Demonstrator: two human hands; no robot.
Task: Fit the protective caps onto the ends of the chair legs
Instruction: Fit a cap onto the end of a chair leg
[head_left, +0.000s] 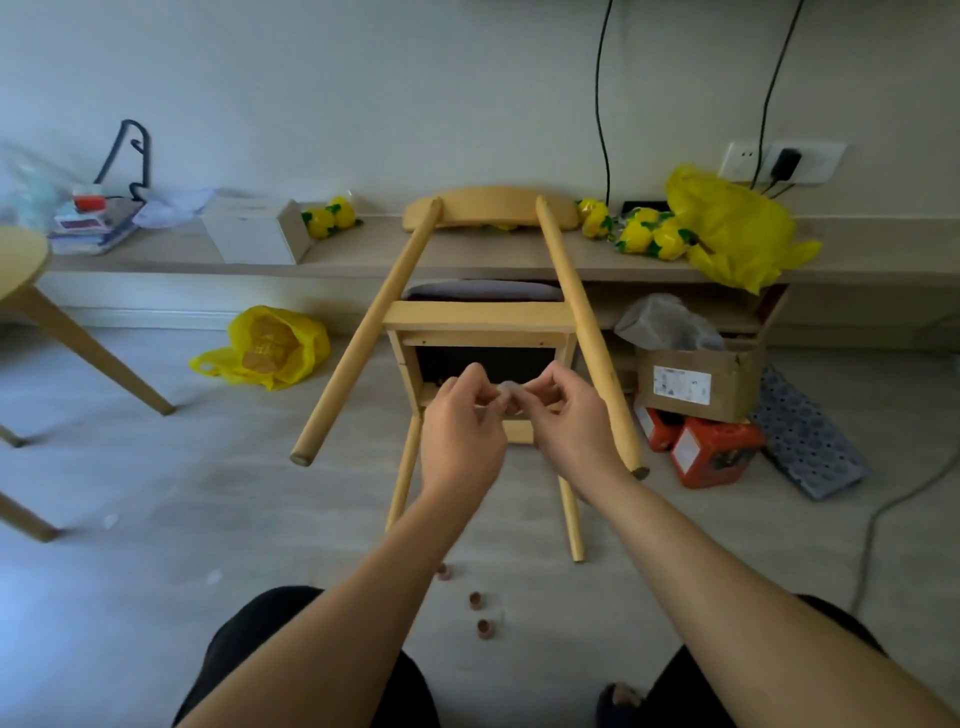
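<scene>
1. The chair (483, 314) lies tipped over, its curved back resting on a low ledge (208, 260) along the wall, its four legs pointing toward the person.
2. Both hands are raised in front of the underside of the seat. The left hand (460, 436) and right hand (569, 426) meet fingertip to fingertip and pinch a small pale piece (506, 388) between them.
3. Three brown caps (476, 600) lie loose on the floor between the person's knees, just short of the two lower legs.
4. The upper left leg (358, 338) ends in bare wood. The tip of the upper right leg (592, 332) looks darker.
5. Around the chair: a yellow bag (270, 345) on the floor to the left, and a cardboard box (696, 382) set on orange boxes (711, 452) to the right, close beside the right leg. A second yellow bag (727, 228) and a white box (254, 228) sit on the ledge. A round table (21, 260) is cut off at the left edge.
6. The hands hide the middle of the seat frame and the tops of the lower legs. The pale piece is mostly covered by fingers and blurred, so its shape cannot be told.
</scene>
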